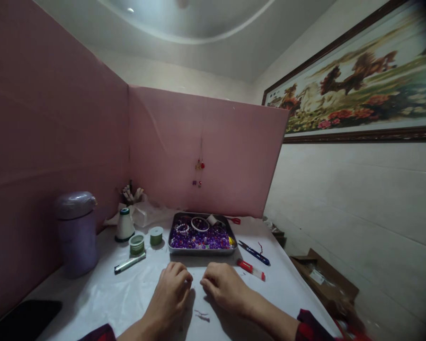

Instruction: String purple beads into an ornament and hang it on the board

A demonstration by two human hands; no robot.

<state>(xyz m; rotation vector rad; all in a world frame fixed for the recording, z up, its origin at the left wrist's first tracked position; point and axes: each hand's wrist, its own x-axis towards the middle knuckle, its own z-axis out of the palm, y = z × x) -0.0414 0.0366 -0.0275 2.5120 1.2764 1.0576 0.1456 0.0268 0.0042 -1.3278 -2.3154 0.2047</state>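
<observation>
My left hand (172,290) is closed low over the white tabletop, its fingers curled inward. Facing it across a narrow gap, my right hand (224,285) is also closed, with thumb and forefinger pressed together. The curled fingers hide whatever either hand may hold. Just beyond both hands is a metal tray (203,252) full of purple beads (195,240), with a white ring (200,224) and a beaded bracelet (182,229) on top. Some dark thread scraps (202,316) lie between my forearms. A red-and-clear tube (251,270) lies beyond my right hand.
Thread snips (254,253) lie right of the tray. On the left are a silvery pen-like stick (129,263), green spools (137,245), a white thread cone (124,225) and a purple tumbler (77,237). Pink panels (206,123) stand behind; a cardboard box (323,279) sits below, right.
</observation>
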